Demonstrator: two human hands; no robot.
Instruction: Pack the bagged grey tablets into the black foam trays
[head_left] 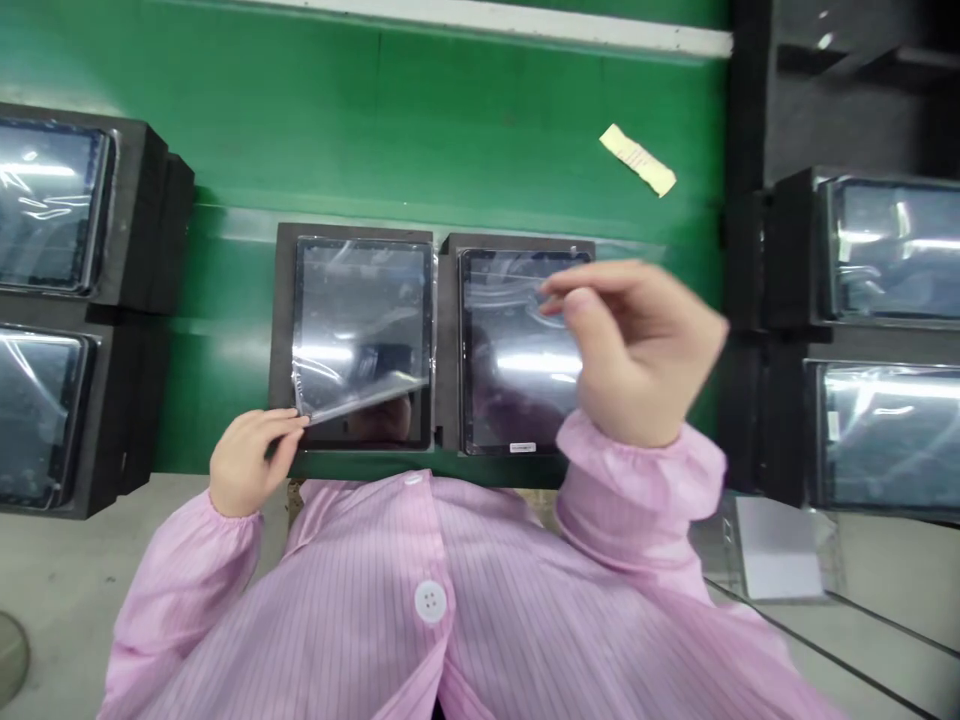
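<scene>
Two flat tablet-like screens lie side by side in dark foam holders in front of me. On the left screen (382, 425), a clear protective film (360, 300) is peeled up along the near edge, leaving a dark, bare strip. My left hand (251, 460) pinches the film's near left corner between thumb and fingers. Over the right screen (499, 400), my right hand (637, 350) hangs raised with thumb and fingertips pinched together. Whether anything sits in that pinch is not clear. A small white label (523, 447) is at the right screen's near edge.
Film-covered screens on stacked dark foam blocks stand at the left (139, 220) and right (787, 250). A yellow paper strip (637, 160) lies on the green mat (450, 130). Across the far side runs a white rail (525, 22). A white sheet (778, 550) shows below right.
</scene>
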